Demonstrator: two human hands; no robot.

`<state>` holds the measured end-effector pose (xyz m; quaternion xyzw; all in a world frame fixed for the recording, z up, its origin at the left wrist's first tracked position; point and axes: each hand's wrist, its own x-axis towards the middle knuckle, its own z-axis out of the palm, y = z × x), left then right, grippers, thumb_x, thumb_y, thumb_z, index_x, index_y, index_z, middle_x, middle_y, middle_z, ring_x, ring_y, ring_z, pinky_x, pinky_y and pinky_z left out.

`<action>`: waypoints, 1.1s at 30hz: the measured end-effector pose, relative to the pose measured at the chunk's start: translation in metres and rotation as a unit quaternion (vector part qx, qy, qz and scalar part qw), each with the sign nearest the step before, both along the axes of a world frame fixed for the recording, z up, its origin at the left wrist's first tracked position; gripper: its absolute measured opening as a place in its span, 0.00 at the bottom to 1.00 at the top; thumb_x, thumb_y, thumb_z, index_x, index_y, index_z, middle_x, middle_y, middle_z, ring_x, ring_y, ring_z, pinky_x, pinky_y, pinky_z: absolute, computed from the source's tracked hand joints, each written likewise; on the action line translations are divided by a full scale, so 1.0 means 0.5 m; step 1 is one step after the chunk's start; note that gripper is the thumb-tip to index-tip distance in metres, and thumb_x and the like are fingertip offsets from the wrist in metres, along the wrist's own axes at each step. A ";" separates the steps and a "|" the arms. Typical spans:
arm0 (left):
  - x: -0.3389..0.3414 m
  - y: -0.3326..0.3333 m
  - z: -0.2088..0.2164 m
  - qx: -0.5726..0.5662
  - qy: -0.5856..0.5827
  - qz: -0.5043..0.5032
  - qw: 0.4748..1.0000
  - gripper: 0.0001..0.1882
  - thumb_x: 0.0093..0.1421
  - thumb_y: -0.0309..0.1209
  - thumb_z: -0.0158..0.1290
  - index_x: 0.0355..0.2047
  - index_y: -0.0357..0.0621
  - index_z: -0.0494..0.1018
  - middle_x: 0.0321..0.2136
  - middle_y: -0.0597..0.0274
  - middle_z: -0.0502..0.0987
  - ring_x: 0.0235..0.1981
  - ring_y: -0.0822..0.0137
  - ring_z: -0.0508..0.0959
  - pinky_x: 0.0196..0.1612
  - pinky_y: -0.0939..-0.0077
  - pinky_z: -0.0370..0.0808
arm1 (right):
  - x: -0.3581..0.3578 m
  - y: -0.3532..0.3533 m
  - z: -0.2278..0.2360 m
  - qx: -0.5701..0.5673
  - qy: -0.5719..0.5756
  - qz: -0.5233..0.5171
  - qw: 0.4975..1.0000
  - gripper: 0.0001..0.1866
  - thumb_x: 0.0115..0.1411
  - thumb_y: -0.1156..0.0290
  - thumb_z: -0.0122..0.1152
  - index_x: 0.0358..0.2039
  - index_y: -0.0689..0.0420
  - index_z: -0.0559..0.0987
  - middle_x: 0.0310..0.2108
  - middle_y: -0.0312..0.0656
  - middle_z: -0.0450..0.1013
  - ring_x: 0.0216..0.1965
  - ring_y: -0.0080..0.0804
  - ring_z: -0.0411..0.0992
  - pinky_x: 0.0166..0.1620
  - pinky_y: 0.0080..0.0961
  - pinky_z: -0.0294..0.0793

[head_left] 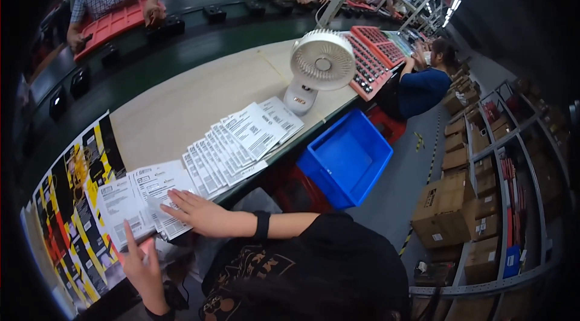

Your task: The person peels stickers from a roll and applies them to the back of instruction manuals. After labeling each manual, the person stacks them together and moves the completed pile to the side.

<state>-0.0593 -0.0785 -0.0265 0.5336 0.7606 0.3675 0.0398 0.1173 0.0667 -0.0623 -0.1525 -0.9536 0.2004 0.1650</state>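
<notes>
My right hand [199, 212] lies flat with its fingers stretched over a small pile of white printed leaflets [158, 181] near the table's front edge. My left hand [144, 269] is at the lower left, index finger and thumb apart, beside the lower edge of another white printed leaflet [116, 198]. Nothing shows in its grip, and some of its fingers are partly hidden. To the right of my right hand, several more leaflets [241, 134] lie fanned in an overlapping row along the edge.
A white desk fan [323, 61] stands beyond the fanned leaflets. Yellow-and-black printed sheets [75, 200] cover the table's left end. A blue bin [350, 161] sits right of the table. Co-workers handle red trays [115, 26] across the green conveyor [181, 40]; shelves with cartons [444, 200] stand at right.
</notes>
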 end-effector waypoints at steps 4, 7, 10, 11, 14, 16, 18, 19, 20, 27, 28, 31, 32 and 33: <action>-0.024 -0.017 0.030 0.012 -0.014 0.029 0.999 0.33 0.53 0.22 0.55 0.60 0.45 0.59 0.15 0.66 0.52 0.16 0.74 0.53 0.19 0.77 0.53 | 0.007 0.018 0.026 0.037 -0.017 0.033 0.999 0.37 0.51 0.78 0.50 0.63 0.55 0.54 0.54 0.57 0.62 0.57 0.49 0.61 0.56 0.36 0.65; -0.008 -0.015 0.047 0.038 -0.049 0.023 0.998 0.32 0.54 0.23 0.55 0.59 0.45 0.61 0.14 0.67 0.52 0.15 0.74 0.53 0.18 0.77 0.53 | 0.044 0.022 0.074 0.082 0.144 0.042 0.985 0.29 0.52 0.80 0.49 0.57 0.53 0.66 0.46 0.46 0.71 0.50 0.39 0.70 0.51 0.32 0.70; 0.006 -0.015 0.045 0.007 0.018 -0.001 1.000 0.32 0.53 0.27 0.57 0.59 0.45 0.61 0.13 0.63 0.63 0.13 0.70 0.60 0.19 0.75 0.59 | 0.065 0.037 0.130 0.120 0.218 0.028 0.968 0.23 0.53 0.80 0.49 0.50 0.52 0.74 0.41 0.42 0.75 0.45 0.35 0.74 0.49 0.32 0.73; 0.013 -0.010 0.032 0.019 0.028 -0.030 0.999 0.33 0.53 0.29 0.57 0.59 0.46 0.61 0.13 0.61 0.67 0.13 0.67 0.64 0.20 0.73 0.62 | 0.076 0.045 0.136 0.141 0.226 0.006 0.964 0.23 0.53 0.81 0.49 0.51 0.52 0.74 0.43 0.43 0.74 0.45 0.35 0.73 0.49 0.32 0.72; 0.034 0.006 0.018 0.006 0.074 -0.051 0.996 0.34 0.52 0.33 0.58 0.59 0.47 0.61 0.13 0.60 0.70 0.14 0.61 0.69 0.22 0.70 0.66 | 0.107 0.098 0.146 0.221 0.200 -0.038 0.954 0.22 0.46 0.85 0.52 0.45 0.62 0.74 0.42 0.51 0.74 0.43 0.48 0.73 0.47 0.35 0.73; 0.038 0.014 0.010 -0.027 0.116 -0.095 0.988 0.35 0.52 0.35 0.59 0.60 0.48 0.61 0.12 0.61 0.70 0.14 0.60 0.70 0.22 0.70 0.67 | 0.128 0.113 0.135 0.237 0.129 -0.058 0.961 0.23 0.47 0.84 0.54 0.47 0.62 0.74 0.43 0.51 0.74 0.44 0.49 0.73 0.48 0.34 0.72; 0.039 0.028 -0.004 -0.033 0.124 -0.109 0.986 0.35 0.51 0.36 0.59 0.60 0.48 0.60 0.12 0.60 0.70 0.13 0.61 0.70 0.21 0.71 0.68 | 0.140 0.117 0.127 0.256 0.050 -0.081 0.962 0.24 0.47 0.84 0.55 0.48 0.62 0.73 0.43 0.50 0.74 0.44 0.51 0.72 0.49 0.33 0.71; 0.042 0.037 -0.012 -0.030 0.133 -0.127 0.982 0.35 0.51 0.36 0.59 0.60 0.49 0.60 0.12 0.60 0.70 0.12 0.61 0.70 0.21 0.71 0.68 | 0.147 0.117 0.127 0.243 0.051 -0.095 0.964 0.23 0.48 0.83 0.56 0.47 0.62 0.73 0.42 0.50 0.74 0.43 0.48 0.73 0.48 0.31 0.71; 0.044 0.043 -0.021 -0.029 0.140 -0.146 0.979 0.35 0.51 0.37 0.59 0.60 0.49 0.60 0.12 0.60 0.70 0.11 0.61 0.69 0.21 0.72 0.68 | 0.152 0.115 0.126 0.229 0.052 -0.108 0.966 0.21 0.49 0.83 0.57 0.47 0.63 0.73 0.42 0.49 0.74 0.42 0.45 0.73 0.48 0.29 0.71; 0.074 0.074 -0.080 -0.054 0.224 -0.132 0.964 0.35 0.51 0.38 0.59 0.58 0.43 0.62 0.08 0.64 0.68 0.08 0.65 0.67 0.19 0.76 0.67 | 0.104 0.091 0.062 -0.367 0.285 -0.257 0.847 0.11 0.54 0.76 0.61 0.39 0.66 0.75 0.32 0.42 0.75 0.32 0.24 0.73 0.37 0.15 0.72; 0.079 0.077 -0.088 -0.033 0.246 -0.114 0.962 0.35 0.51 0.38 0.59 0.58 0.41 0.62 0.08 0.65 0.67 0.08 0.66 0.66 0.18 0.77 0.67 | 0.086 0.089 0.061 -0.428 0.260 -0.245 0.830 0.10 0.55 0.75 0.61 0.36 0.66 0.75 0.30 0.40 0.75 0.30 0.21 0.72 0.35 0.13 0.71; 0.083 0.097 -0.100 -0.006 0.245 -0.128 0.961 0.35 0.51 0.38 0.59 0.56 0.36 0.62 0.07 0.67 0.66 0.07 0.68 0.64 0.17 0.78 0.66 | 0.049 0.082 0.045 -0.505 0.223 -0.234 0.800 0.09 0.55 0.74 0.62 0.33 0.65 0.76 0.26 0.38 0.74 0.26 0.17 0.71 0.31 0.11 0.70; 0.086 0.099 -0.101 0.011 0.247 -0.131 0.960 0.35 0.51 0.37 0.59 0.56 0.33 0.62 0.06 0.69 0.66 0.07 0.69 0.64 0.17 0.79 0.65 | 0.039 0.081 0.036 -0.519 0.214 -0.229 0.795 0.09 0.54 0.73 0.63 0.32 0.65 0.77 0.24 0.37 0.74 0.24 0.17 0.71 0.30 0.11 0.70; 0.092 0.099 -0.099 0.003 0.245 -0.135 0.960 0.35 0.51 0.37 0.59 0.56 0.33 0.62 0.06 0.69 0.66 0.07 0.69 0.64 0.17 0.79 0.65 | 0.034 0.080 0.028 -0.532 0.206 -0.224 0.790 0.08 0.54 0.73 0.63 0.31 0.65 0.77 0.23 0.37 0.74 0.23 0.17 0.70 0.28 0.11 0.69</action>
